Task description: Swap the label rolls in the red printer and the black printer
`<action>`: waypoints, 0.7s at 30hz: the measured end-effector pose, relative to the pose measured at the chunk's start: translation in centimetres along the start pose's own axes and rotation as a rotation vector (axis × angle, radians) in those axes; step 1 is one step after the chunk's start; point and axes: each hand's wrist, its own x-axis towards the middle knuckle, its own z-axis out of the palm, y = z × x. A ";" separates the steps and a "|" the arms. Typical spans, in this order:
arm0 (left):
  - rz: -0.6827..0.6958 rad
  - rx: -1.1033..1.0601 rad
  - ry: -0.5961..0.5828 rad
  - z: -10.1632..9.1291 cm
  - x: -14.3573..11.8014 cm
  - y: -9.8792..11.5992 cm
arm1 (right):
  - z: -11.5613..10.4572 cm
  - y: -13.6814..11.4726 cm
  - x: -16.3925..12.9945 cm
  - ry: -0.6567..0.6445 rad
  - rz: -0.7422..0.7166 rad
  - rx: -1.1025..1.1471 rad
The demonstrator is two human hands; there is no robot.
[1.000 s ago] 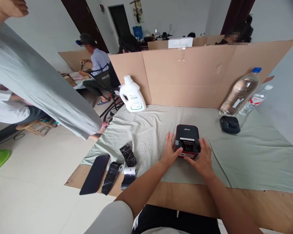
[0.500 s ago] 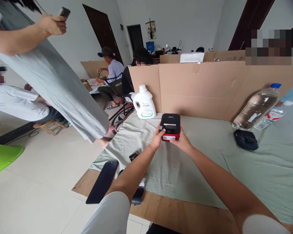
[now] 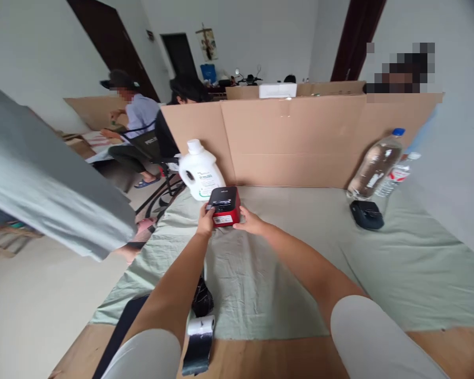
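Observation:
Between my two hands is a red label printer (image 3: 225, 206) with a black top and a white sticker on its front. My left hand (image 3: 206, 220) grips its left side, the thumb on the front edge. On the opposite side my right hand (image 3: 250, 221) has its fingers against the lower right edge. The printer is low over the cloth, just in front of a white detergent jug (image 3: 202, 171), and overlaps its base in view. Whether it rests on the cloth I cannot tell.
A cardboard partition (image 3: 292, 142) stands behind. At the right are a large bottle (image 3: 377, 166), a smaller bottle (image 3: 395, 176) and a black device (image 3: 366, 215). A paper roll (image 3: 199, 326) and a dark flat panel (image 3: 120, 326) lie near my left arm. A person in grey (image 3: 51, 173) stands left.
The printer has moved left and down, closer to the detergent jug, with both hands still on it. My view has turned to the right, so the surroundings sit further left.

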 end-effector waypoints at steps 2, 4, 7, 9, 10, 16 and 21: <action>0.100 0.272 0.221 0.2 -1.6 -0.2 | -4.0 1.6 -2.5 0.066 0.082 -0.132; 0.255 0.509 0.334 0.8 -4.1 -0.6 | -9.5 3.4 -5.7 0.192 0.179 -0.272; 0.468 0.610 0.032 3.3 -9.3 -1.5 | -18.8 6.4 -11.1 0.428 0.333 -0.447; 0.508 0.578 -0.338 5.8 -13.4 -2.0 | -24.2 8.7 -14.3 0.626 0.494 -0.676; 0.503 0.589 -0.490 7.1 -15.4 -2.3 | -26.2 9.9 -15.7 0.708 0.605 -0.786; 0.536 0.846 -0.821 11.2 -24.6 -3.9 | -29.6 14.6 -20.0 0.587 0.898 -0.732; 0.527 0.901 -0.863 9.8 -26.5 -4.7 | -27.9 13.9 -21.1 0.667 0.823 -0.758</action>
